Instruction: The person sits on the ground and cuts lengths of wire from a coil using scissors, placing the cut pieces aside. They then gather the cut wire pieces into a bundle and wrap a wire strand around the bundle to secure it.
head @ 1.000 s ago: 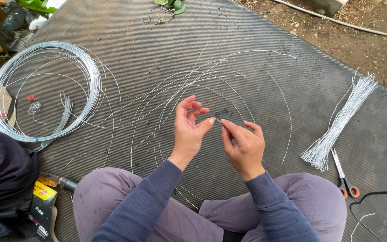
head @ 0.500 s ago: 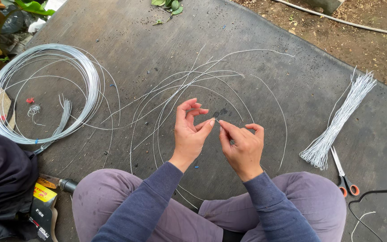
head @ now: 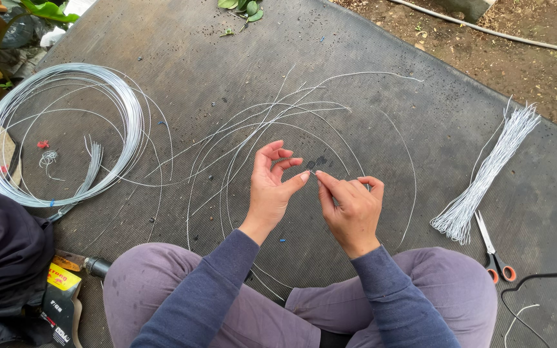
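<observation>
Together, two hands (head: 272,193) (head: 352,209) pinch one wire (head: 312,172); one scissors (head: 494,251).

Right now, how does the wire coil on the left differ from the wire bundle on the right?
The wire coil is wound into a large round ring; the wire bundle is cut into short straight lengths, gathered side by side. The coil lies left of the left hand; the bundle lies right of the right hand, beside scissors. Both are thin, silvery and rest on the mat.
</observation>
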Demonstrator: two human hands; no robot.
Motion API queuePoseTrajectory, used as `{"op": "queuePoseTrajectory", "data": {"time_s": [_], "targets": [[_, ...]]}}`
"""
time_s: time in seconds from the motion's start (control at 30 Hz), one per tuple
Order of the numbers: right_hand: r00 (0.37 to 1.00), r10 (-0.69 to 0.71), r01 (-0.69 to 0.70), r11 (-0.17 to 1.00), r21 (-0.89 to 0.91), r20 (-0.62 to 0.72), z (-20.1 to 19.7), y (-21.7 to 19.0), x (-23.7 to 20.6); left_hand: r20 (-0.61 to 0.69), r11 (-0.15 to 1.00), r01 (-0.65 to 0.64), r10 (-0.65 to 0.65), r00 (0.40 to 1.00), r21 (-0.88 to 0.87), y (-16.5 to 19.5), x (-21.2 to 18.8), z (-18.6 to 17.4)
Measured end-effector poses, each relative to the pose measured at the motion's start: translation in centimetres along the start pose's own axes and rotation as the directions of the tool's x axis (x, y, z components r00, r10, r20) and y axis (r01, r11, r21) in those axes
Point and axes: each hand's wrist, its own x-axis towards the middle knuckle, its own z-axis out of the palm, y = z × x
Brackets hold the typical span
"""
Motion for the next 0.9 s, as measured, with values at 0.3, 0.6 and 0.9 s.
{"op": "queuePoseTrajectory", "data": {"time_s": [0.3,0.6,0.9], "targets": [[1.000,0.005,-0.004,1.000,0.029,-0.030,-0.23,0.07,0.15,-0.004,0.997,0.074,-0.074,0.997,0.008,0.25,0.13,-0.06],[1.000,-0.012,0.012,1.000,0.015,0.000,-0.35,0.13,0.41,-0.016,1.000,0.024,-0.024,1.000,0.003,0.58,0.15,-0.09],[1.000,-0.017,0.017,1.000,0.007,0.019,-0.32,0.10,0.36,-0.003,0.999,0.044,-0.044,0.999,0.032,0.29,0.34,-0.22]]}}
